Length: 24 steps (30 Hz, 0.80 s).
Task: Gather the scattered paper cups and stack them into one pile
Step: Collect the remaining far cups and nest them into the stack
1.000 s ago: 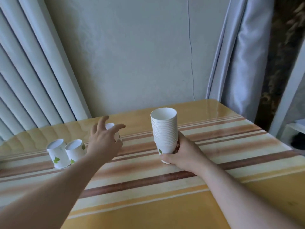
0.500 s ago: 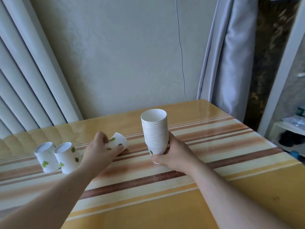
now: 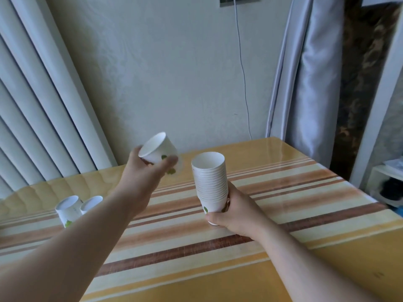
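Note:
My right hand (image 3: 234,211) grips the bottom of a tall stack of white paper cups (image 3: 210,182), held upright just above the striped table (image 3: 283,192). My left hand (image 3: 145,173) holds a single white cup with green leaves (image 3: 158,150) in the air, tilted with its mouth toward me, just left of and slightly above the stack's rim. Two more loose cups stand on the table at the far left: one (image 3: 67,209) in front, another (image 3: 91,203) partly hidden by my left forearm.
The table's right edge (image 3: 357,186) drops off beside a grey curtain (image 3: 305,73) and a low white shelf (image 3: 386,188). A wall with a hanging cable (image 3: 243,73) runs behind the table; white vertical blinds (image 3: 39,105) stand at the left.
My left hand closed on the cup lying on the table and lifted it up toward the stack. My right hand kept the stack steady. The view tilted a little.

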### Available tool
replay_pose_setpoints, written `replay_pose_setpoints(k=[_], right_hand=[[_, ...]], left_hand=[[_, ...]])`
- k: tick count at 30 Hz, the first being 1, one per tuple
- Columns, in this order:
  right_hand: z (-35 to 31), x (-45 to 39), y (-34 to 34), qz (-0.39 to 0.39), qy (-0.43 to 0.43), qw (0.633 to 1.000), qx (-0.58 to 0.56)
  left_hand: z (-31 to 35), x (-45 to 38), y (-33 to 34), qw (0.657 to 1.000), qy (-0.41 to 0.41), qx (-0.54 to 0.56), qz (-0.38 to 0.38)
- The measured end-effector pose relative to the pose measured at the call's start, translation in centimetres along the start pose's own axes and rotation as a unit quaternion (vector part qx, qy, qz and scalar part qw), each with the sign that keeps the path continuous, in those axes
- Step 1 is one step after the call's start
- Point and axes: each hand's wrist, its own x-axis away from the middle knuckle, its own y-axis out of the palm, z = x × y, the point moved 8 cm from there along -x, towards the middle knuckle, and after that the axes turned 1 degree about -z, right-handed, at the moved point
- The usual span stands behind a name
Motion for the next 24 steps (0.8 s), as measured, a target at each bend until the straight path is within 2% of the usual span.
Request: replay_pose_setpoints(k=[2,3,6,9,15,19,22,23,24], right_hand=[[0.0,0.0,-0.1,-0.001,-0.004,1.000,0.001],[0.0,0.0,-0.2,-0.001,-0.005,1.000,0.002],[-0.3,0.1,-0.3,-0.002,-0.010,1.000,0.007],[-0.4,0.1,-0.4,-0.001,-0.012,1.000,0.008],[-0.4,0.1,-0.3,-0.002,-0.013,1.000,0.008],[-0.2,0.1,-0.3,-0.003,-0.012,1.000,0.006],[-0.2,0.1,-0.1,-0.008,-0.012,1.000,0.002],[-0.2,0.1,-0.2,-0.006,-0.012,1.000,0.001],[-0.2,0.1,-0.2,-0.005,-0.012,1.000,0.000]], left_hand=[[3.2,0.3,1.1,0.995,0.056,0.083,0.012],[4.3,0.6,1.7,0.994,0.072,0.085,0.011],[5.8,1.8,4.1,0.995,0.093,0.015,-0.038],[4.6,2.8,6.2,0.989,0.072,-0.085,-0.093],[3.0,2.9,6.0,0.985,0.067,-0.129,-0.095],[2.7,3.2,5.1,0.968,0.093,-0.198,-0.127],[3.0,3.9,1.6,0.933,0.116,-0.319,-0.121],[3.0,3.7,-0.1,0.901,0.122,-0.399,-0.117],[2.5,3.3,-2.0,0.848,0.115,-0.503,-0.120]])
